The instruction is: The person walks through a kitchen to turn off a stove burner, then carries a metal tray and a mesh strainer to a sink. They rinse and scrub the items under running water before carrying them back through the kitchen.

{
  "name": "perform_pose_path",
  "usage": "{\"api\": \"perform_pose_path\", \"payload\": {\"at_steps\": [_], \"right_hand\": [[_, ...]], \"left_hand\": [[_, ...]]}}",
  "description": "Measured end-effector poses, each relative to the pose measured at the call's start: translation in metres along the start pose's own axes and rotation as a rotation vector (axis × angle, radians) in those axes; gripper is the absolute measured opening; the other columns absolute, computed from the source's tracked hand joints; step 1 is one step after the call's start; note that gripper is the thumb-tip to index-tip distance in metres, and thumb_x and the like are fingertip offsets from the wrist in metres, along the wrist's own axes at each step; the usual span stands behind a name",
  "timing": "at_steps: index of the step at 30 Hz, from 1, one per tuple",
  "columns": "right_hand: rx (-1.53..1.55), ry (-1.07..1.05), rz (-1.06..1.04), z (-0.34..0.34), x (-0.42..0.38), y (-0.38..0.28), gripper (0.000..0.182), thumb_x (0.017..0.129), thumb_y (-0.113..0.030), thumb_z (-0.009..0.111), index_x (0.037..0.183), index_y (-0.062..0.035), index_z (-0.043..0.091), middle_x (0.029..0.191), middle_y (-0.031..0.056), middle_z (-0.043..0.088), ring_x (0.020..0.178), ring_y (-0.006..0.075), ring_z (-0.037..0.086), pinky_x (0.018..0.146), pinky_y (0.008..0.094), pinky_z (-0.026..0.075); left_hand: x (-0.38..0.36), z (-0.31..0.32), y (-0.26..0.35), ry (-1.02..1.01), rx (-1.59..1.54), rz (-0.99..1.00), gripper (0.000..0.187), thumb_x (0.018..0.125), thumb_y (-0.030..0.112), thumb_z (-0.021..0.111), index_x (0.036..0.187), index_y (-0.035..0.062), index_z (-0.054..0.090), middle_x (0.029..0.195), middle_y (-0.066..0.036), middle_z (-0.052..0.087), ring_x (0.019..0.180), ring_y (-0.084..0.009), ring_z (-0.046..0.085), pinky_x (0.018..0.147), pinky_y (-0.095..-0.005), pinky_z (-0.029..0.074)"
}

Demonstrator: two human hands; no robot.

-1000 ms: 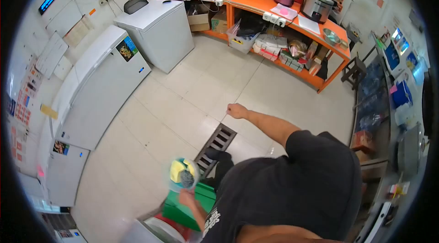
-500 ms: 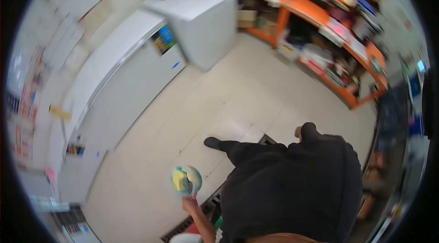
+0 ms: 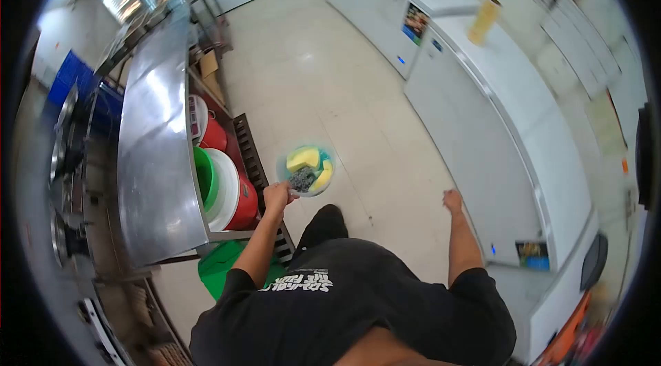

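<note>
My left hand (image 3: 277,198) is closed on the rim of a round, see-through plastic bowl (image 3: 283,166), held out over the floor. Inside the bowl lie yellow sponge pieces (image 3: 303,157) with some teal on them and a dark grey steel wool scourer (image 3: 301,179). On the other side, my right hand (image 3: 452,201) hangs empty beside the front of a white chest freezer (image 3: 475,139), its fingers loosely bent and a little apart.
A steel counter (image 3: 155,152) runs along the left, with red tubs (image 3: 246,201) and a green bucket (image 3: 204,176) beneath it. A green bin (image 3: 220,266) stands near my left arm. A yellow roll (image 3: 485,20) stands on the freezers. A floor drain grate (image 3: 249,149) edges the counter.
My view has swung around from the orange shelving, so the steel counter is now on my left and the freezers on my right. The bowl stays in my left hand.
</note>
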State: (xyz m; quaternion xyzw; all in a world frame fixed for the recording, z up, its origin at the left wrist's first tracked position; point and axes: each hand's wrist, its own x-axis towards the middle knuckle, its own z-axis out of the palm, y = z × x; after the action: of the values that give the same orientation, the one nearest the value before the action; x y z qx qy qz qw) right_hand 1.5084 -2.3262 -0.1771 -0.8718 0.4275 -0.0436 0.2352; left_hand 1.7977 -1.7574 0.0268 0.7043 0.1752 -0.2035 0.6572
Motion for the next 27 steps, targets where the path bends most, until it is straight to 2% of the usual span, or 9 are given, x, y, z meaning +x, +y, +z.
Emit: {"api": "perform_pose_path", "payload": {"at_steps": [3, 5, 8, 9, 10, 11, 13, 19, 27], "right_hand": [[0.112, 0.084, -0.114, -0.053, 0.109, -0.11, 0.027, 0.085, -0.024, 0.052, 0.079, 0.0012, 0.058, 0.066, 0.014, 0.062, 0.057, 0.0231, 0.062, 0.052, 0.0365, 0.049], [0.114, 0.057, -0.132, -0.007, 0.195, -0.201, 0.026, 0.085, -0.024, 0.052, 0.078, 0.0001, 0.058, 0.067, 0.0145, 0.062, 0.057, 0.0226, 0.062, 0.052, 0.0359, 0.049], [-0.208, 0.106, -0.409, 0.056, 0.237, -0.165, 0.03, 0.086, -0.027, 0.051, 0.076, 0.0004, 0.057, 0.064, 0.0158, 0.062, 0.056, 0.0279, 0.061, 0.054, 0.0402, 0.049], [-0.082, -0.067, -0.167, 0.097, 0.246, -0.121, 0.027, 0.084, -0.026, 0.053, 0.078, 0.0001, 0.059, 0.06, 0.0147, 0.061, 0.055, 0.0296, 0.061, 0.056, 0.0427, 0.05], [-0.237, -0.363, -0.396, 0.09, 0.229, -0.114, 0.024, 0.08, -0.026, 0.058, 0.083, -0.0015, 0.062, 0.058, 0.0122, 0.062, 0.056, 0.0272, 0.062, 0.056, 0.0404, 0.051], [-0.576, -0.821, -0.282, 0.111, 0.249, -0.135, 0.028, 0.078, -0.028, 0.06, 0.092, -0.0046, 0.064, 0.067, 0.0127, 0.065, 0.06, 0.0258, 0.064, 0.058, 0.0378, 0.052], [-0.663, -0.994, -0.413, 0.138, 0.236, -0.108, 0.037, 0.08, -0.033, 0.06, 0.105, -0.0065, 0.064, 0.092, 0.016, 0.066, 0.084, 0.0275, 0.064, 0.073, 0.0382, 0.051], [-0.441, -0.977, -0.085, 0.144, 0.324, -0.253, 0.035, 0.075, -0.037, 0.059, 0.098, -0.0107, 0.065, 0.084, 0.0141, 0.067, 0.079, 0.0267, 0.065, 0.075, 0.042, 0.05], [-0.586, -1.021, -0.304, 0.242, 0.711, -0.451, 0.025, 0.074, -0.03, 0.061, 0.086, -0.0091, 0.069, 0.08, 0.0129, 0.068, 0.075, 0.0249, 0.066, 0.069, 0.0411, 0.052]], "left_hand": [[0.024, 0.001, -0.004, 0.154, -0.004, 0.064, 0.024, 0.076, 0.014, 0.055, 0.064, -0.0077, 0.056, 0.053, -0.011, 0.054, 0.044, -0.0184, 0.055, 0.049, -0.0301, 0.052], [0.13, -0.008, -0.015, 0.308, 0.13, 0.061, 0.027, 0.076, 0.015, 0.056, 0.066, -0.0097, 0.059, 0.057, -0.015, 0.059, 0.045, -0.0203, 0.058, 0.048, -0.0309, 0.051], [0.162, 0.017, 0.02, 0.364, 0.167, 0.015, 0.031, 0.078, 0.018, 0.056, 0.069, -0.0116, 0.061, 0.06, -0.018, 0.061, 0.053, -0.0256, 0.065, 0.046, -0.0335, 0.051], [0.178, 0.031, 0.033, 0.36, 0.112, 0.02, 0.031, 0.078, 0.018, 0.056, 0.069, -0.0117, 0.061, 0.06, -0.018, 0.061, 0.053, -0.0255, 0.065, 0.046, -0.0332, 0.051], [0.19, 0.041, 0.044, 0.355, 0.071, 0.008, 0.031, 0.078, 0.018, 0.057, 0.069, -0.0118, 0.06, 0.06, -0.017, 0.061, 0.052, -0.0253, 0.065, 0.046, -0.0328, 0.051], [0.236, 0.054, 0.074, 0.366, 0.054, -0.036, 0.031, 0.078, 0.017, 0.057, 0.069, -0.0119, 0.06, 0.06, -0.017, 0.06, 0.052, -0.0252, 0.065, 0.046, -0.0324, 0.052], [0.303, 0.078, 0.099, 0.337, -0.033, -0.055, 0.028, 0.077, 0.016, 0.057, 0.068, -0.0104, 0.06, 0.06, -0.015, 0.06, 0.052, -0.0253, 0.064, 0.044, -0.0305, 0.052], [0.505, 0.155, 0.228, 0.2, -0.144, -0.087, 0.02, 0.073, 0.012, 0.058, 0.064, -0.0056, 0.057, 0.056, -0.01, 0.056, 0.049, -0.0235, 0.063, 0.044, -0.0286, 0.051], [0.752, 0.235, 0.389, 0.329, -0.2, -0.076, 0.019, 0.072, 0.011, 0.057, 0.061, -0.0038, 0.054, 0.057, -0.01, 0.054, 0.049, -0.0219, 0.061, 0.042, -0.0278, 0.052]]}}
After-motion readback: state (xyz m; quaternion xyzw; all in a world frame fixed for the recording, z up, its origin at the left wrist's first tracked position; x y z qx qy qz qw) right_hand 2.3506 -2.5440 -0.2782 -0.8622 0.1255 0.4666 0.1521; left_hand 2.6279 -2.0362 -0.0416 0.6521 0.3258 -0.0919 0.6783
